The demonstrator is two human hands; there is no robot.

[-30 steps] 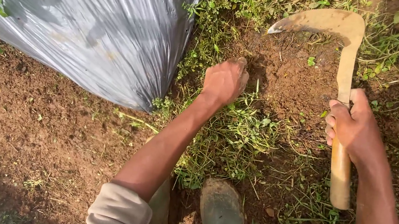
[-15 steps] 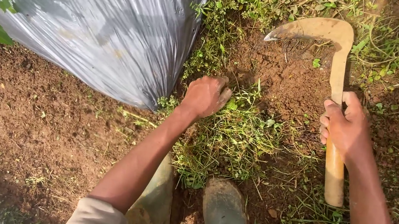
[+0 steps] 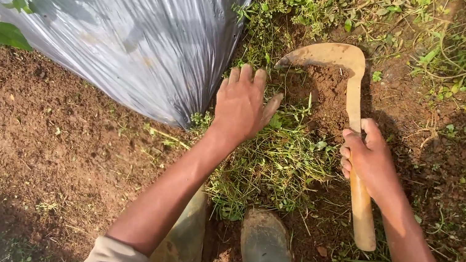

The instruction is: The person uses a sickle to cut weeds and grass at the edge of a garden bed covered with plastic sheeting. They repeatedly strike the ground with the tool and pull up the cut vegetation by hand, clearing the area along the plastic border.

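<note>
Head view: left hand point(image 3: 241, 106) fingers spread on weeds point(image 3: 278, 163); right hand point(image 3: 371, 162) fingers clamped on sickle point(image 3: 353, 109).

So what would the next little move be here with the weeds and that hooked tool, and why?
Probably closing the left hand on the weed clump. It lies open on the greenery beside the plastic sheet, while the right hand holds the sickle, blade hooked into the soil just beyond.

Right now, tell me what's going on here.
A person crouches on bare soil beside a grey plastic sheet. The left hand lies spread, palm down, on a clump of weeds. The right hand grips the wooden handle of a sickle, whose curved blade rests in the dirt above the weeds. A muddy boot shows below.
</note>
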